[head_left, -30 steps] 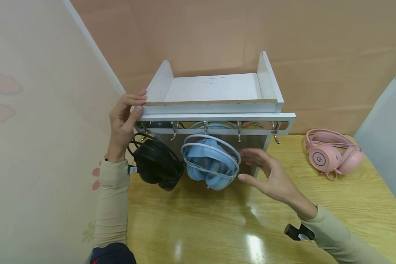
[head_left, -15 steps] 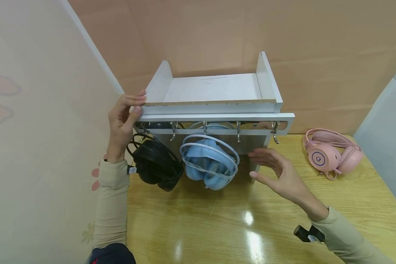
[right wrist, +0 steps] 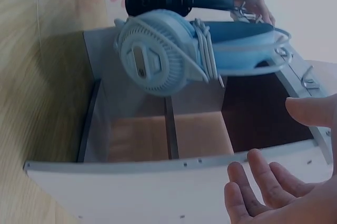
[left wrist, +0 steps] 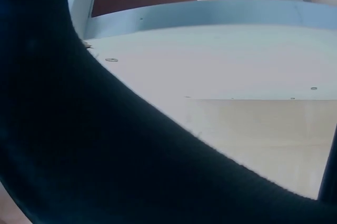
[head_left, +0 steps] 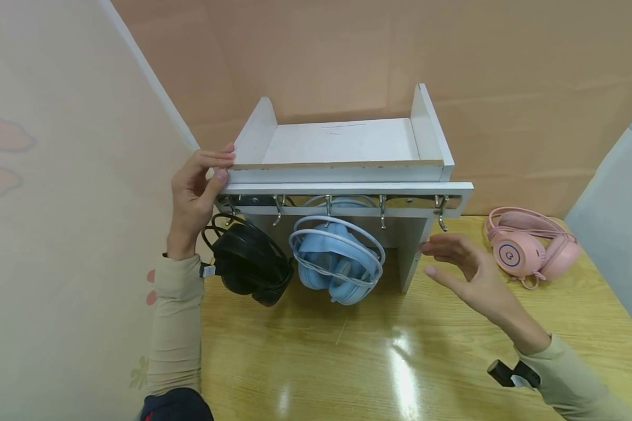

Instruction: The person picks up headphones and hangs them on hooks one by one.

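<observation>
My left hand [head_left: 192, 190] holds the left front corner of a white shelf rack [head_left: 342, 174], thumb in front and fingers over the edge. Black headphones [head_left: 253, 263] hang from the leftmost hook, just below that hand. Blue headphones [head_left: 339, 257] hang from the middle hook, seen side-on in the right wrist view. To their right my right hand [head_left: 474, 280] is in the air with nothing in it, fingers extended and thumb apart, near the rack's right side panel. Pink headphones [head_left: 532, 245] lie on the table, right of that hand. Black headphone parts [left wrist: 105, 129] fill much of the left wrist view.
Metal hooks [head_left: 383, 211] line the rack's front rail, two to the right of the blue headphones bearing nothing. Under everything is a wooden table [head_left: 368, 362]. A pale wall [head_left: 84, 234] stands close on the left, a brown panel [head_left: 505, 117] behind.
My right hand has moved right, away from the blue headphones and towards the pink ones. The left hand stays on the rack, and the hanging headphones keep their places.
</observation>
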A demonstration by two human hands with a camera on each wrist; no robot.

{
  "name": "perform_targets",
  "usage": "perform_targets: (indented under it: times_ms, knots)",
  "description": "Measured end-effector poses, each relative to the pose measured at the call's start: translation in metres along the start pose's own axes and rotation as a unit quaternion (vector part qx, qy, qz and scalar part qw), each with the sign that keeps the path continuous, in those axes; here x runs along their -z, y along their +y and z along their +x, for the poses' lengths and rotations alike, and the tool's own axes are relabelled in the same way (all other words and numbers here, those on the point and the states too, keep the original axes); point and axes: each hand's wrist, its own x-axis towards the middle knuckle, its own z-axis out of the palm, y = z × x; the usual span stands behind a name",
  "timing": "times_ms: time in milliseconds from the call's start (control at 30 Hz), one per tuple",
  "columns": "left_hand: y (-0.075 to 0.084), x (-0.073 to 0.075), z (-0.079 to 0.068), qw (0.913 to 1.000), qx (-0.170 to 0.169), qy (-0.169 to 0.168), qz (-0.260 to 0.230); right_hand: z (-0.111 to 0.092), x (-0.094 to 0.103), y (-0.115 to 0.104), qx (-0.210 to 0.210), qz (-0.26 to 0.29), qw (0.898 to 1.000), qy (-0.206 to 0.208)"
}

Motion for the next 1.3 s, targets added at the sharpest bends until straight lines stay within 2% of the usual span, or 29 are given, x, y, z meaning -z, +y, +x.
perform_targets:
  times_ms: [167, 467, 733, 1000, 1233, 1300]
  knots:
    - [0.003, -0.001, 0.003, 0.9999, 0.000, -0.003, 0.010, -0.002, 0.015, -0.001, -0.011, -0.015, 1.000, 0.022]
    - [0.004, -0.002, 0.002, 0.9994, -0.013, 0.014, 0.028, -0.003, 0.047, 0.005, -0.038, -0.029, 0.997, 0.065]
    - [0.002, -0.007, 0.002, 0.9995, -0.010, 0.030, 0.004, -0.004, 0.072, 0.006, -0.052, 0.029, 0.994, 0.088]
    - [0.003, -0.007, 0.000, 0.9994, -0.004, 0.032, 0.015, 0.001, 0.089, 0.011, -0.030, 0.066, 0.992, 0.107]
    - [0.003, -0.006, 0.000, 0.9993, -0.007, 0.030, 0.020, 0.000, 0.103, 0.018, -0.075, 0.081, 0.982, 0.151]
    - [0.003, -0.006, 0.000, 0.9992, -0.008, 0.030, 0.024, 0.001, 0.107, 0.020, -0.080, 0.101, 0.978, 0.163]
